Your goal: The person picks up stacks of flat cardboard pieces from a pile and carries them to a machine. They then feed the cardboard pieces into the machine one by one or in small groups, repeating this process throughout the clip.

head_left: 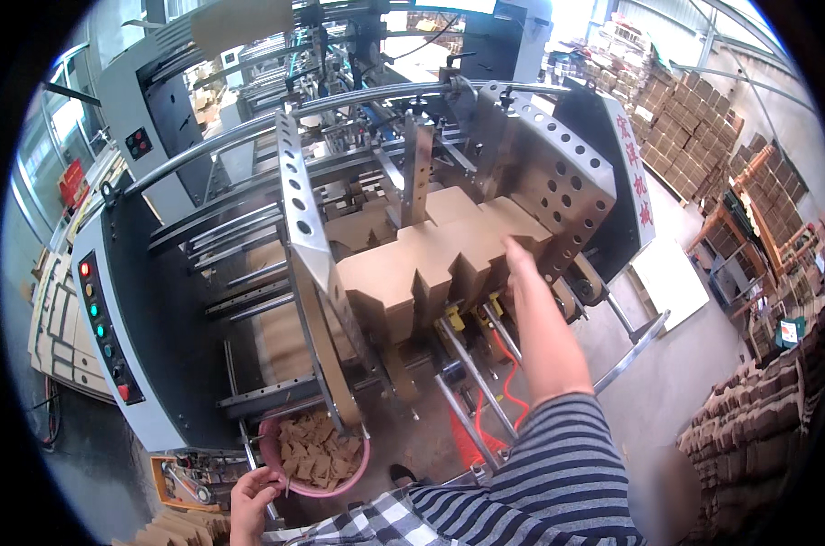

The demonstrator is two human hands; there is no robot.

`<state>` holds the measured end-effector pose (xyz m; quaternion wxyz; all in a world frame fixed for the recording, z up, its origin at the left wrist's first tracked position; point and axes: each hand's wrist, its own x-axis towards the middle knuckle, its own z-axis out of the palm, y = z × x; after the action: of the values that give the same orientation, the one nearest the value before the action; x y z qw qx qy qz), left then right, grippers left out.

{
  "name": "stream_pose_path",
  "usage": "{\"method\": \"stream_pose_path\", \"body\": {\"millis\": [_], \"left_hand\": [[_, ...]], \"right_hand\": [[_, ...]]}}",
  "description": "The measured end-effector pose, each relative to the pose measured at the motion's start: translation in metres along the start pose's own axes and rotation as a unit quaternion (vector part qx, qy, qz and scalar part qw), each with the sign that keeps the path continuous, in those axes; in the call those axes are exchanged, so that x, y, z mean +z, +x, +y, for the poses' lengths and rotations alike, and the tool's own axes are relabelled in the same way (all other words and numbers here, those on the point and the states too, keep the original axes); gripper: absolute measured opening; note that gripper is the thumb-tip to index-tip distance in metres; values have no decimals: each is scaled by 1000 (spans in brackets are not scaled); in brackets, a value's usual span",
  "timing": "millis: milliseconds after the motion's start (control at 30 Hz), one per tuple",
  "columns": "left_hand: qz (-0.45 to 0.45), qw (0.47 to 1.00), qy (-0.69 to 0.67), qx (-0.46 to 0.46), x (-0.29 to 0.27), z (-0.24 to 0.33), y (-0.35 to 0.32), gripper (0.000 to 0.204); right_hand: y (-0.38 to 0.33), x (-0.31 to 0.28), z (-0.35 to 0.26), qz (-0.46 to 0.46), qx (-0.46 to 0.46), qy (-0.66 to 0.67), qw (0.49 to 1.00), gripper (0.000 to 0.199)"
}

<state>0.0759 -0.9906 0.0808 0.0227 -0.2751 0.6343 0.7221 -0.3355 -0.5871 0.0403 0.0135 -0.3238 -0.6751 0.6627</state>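
Observation:
A stack of brown die-cut cardboard blanks [444,246] lies in the machine's feeder, its near edge notched. My right hand [519,261] reaches forward to the stack's right end. Its fingers look stretched out against the cardboard, not wrapped round it; the fingertips are partly hidden. At the lower left, my left hand [254,499] is beside the rim of a pink basin [365,466] full of small cardboard scraps [317,450]. The fingers of that hand are curled together in a pinch; whatever they hold, if anything, is too small to make out.
Perforated metal side plates [305,200] flank the stack. A control panel with lit buttons [100,329] is on the machine's left side. Metal rods and an orange hose [513,373] run below the feeder. More cardboard stacks [749,455] stand at the right.

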Motion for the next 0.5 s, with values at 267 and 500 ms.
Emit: {"method": "stream_pose_path", "body": {"millis": [267,500], "left_hand": [[-84,995,60,-15,23,10,22,38],[-72,995,64,-28,14,10,11,39]], "right_hand": [[-42,-19,-28,-109,99,-116,982,88],[12,-58,-39,29,33,-9,999,82]]}}
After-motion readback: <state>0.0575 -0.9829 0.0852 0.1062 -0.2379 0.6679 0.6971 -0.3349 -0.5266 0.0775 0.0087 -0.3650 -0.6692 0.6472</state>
